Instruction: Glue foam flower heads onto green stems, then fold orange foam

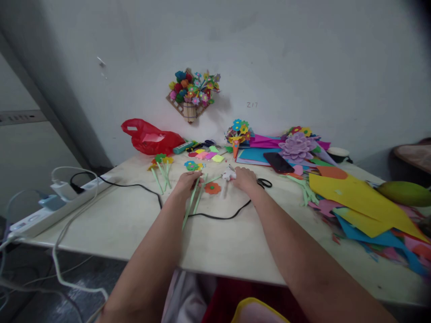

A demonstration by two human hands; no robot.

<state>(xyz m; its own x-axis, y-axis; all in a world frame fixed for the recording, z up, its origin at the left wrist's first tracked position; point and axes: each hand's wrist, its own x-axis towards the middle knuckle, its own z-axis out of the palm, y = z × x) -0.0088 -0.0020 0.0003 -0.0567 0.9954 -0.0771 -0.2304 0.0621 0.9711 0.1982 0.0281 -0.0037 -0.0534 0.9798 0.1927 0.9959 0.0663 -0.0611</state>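
My left hand (188,184) is closed, its fingers pinching a pale green paper stem (190,202) that slants down toward the table's front. Beside it are another green stem (198,197) and an orange paper flower (213,188) with a green centre. My right hand (244,178) is curled around a small white glue gun (229,173), with a clear glue stick (223,190) pointing toward me. Its grip is partly hidden. Beyond my hands lie blue and green paper flowers (193,165). Finished flowers on green stems (164,174) rest to the left.
A black cable (218,218) crosses the table to a power strip (50,210) at left. Scissors (264,182) and a phone (279,162) lie right of my right hand. Coloured sheets (363,202) cover the right side. A red bag (151,138) stands by the wall.
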